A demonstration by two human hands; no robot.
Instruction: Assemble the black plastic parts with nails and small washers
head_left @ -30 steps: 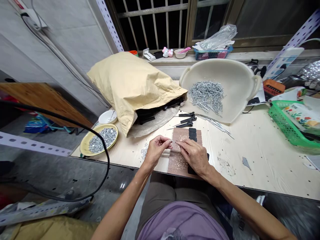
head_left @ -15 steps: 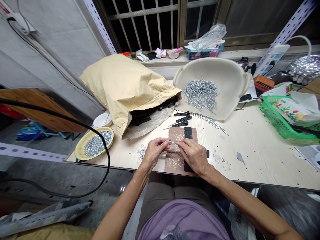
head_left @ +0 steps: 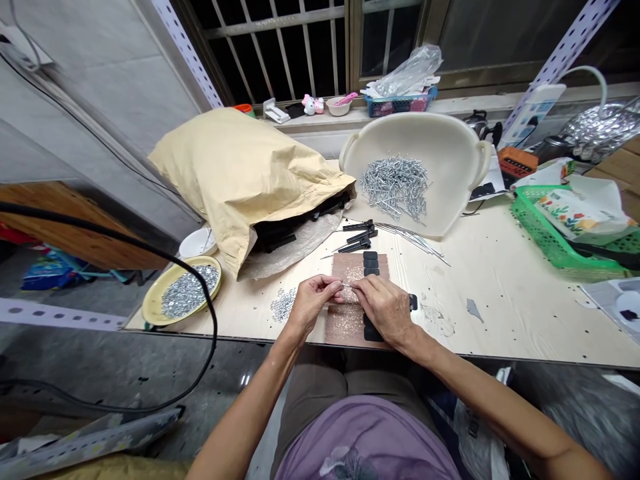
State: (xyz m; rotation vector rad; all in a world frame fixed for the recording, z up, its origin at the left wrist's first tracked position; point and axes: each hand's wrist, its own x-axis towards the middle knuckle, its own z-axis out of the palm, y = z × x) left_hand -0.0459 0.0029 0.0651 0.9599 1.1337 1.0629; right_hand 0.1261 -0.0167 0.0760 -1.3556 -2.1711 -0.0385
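My left hand (head_left: 311,303) and my right hand (head_left: 383,308) meet fingertip to fingertip over a brown board (head_left: 350,313) at the table's near edge. Both pinch a thin metal pin (head_left: 346,285) between them, and the fingers of both are closed. Small black pieces (head_left: 371,263) lie in a row on the board's far end. A heap of tiny silver parts (head_left: 283,305) sits just left of my left hand.
A cream tub (head_left: 450,160) holding silver pins (head_left: 395,187) leans at the back. A tan sack (head_left: 240,173) covers black parts on the left. A yellow plate (head_left: 155,310) of silver bits, a green basket (head_left: 550,243) and a black cable (head_left: 190,273) surround the wooden table (head_left: 525,300).
Both hands stay pinched together on the pin over the board. Only the camera has turned, so the scene sits slightly further left in the picture.
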